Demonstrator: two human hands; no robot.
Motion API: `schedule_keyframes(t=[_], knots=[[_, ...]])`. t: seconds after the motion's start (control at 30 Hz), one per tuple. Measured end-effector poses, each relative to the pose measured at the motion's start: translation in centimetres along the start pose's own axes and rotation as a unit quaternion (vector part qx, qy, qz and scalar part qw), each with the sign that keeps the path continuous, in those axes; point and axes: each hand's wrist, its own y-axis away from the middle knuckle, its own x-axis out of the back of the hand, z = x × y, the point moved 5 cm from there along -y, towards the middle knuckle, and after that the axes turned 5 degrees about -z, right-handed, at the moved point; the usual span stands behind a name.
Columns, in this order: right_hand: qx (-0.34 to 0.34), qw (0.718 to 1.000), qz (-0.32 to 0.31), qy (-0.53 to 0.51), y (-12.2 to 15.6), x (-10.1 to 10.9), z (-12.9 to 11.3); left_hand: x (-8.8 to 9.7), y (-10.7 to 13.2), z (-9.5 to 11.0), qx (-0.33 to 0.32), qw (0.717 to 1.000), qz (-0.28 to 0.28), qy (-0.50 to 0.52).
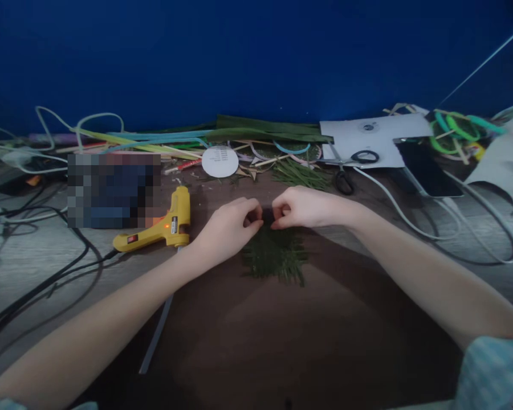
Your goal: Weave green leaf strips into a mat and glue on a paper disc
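Note:
My left hand [227,226] and my right hand [302,207] are close together at mid-table, thumbs and forefingers pinched at the upper edge of a dark green fringed piece [276,259]. It lies on the brown tabletop, its cut-looking strips spreading toward me. The pinched edge is mostly hidden by my fingers. Left of my left hand lies a yellow hot glue gun [178,219] with a small orange light lit. A pale narrow strip [157,336] shows below my left forearm; its upper end is hidden.
Behind my hands are dark green strips [265,128], loose green cuttings [301,173] and a round white label [220,162]. Black-handled scissors [344,177] overlap white paper [367,134]. A phone [430,169] and white cable [393,205] are rightward; black cables [83,245] run at left.

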Motion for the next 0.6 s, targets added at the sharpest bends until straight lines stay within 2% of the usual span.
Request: schedule_keyframes(t=[0.23, 0.37, 0.6], knots=[[0.004, 1.000, -0.001, -0.006, -0.2, 0.0, 0.0, -0.6, -0.2, -0.4, 0.040, 0.999, 0.021, 0.018], [0.002, 1.000, -0.005, -0.009, -0.2, 0.0, 0.0, -0.7, -0.2, -0.5, 0.042, 0.999, 0.018, 0.029], [-0.003, 1.000, 0.002, -0.007, -0.3, 0.1, 0.0, 1.2, 0.1, 0.1, 0.062, 0.995, -0.004, 0.077]])
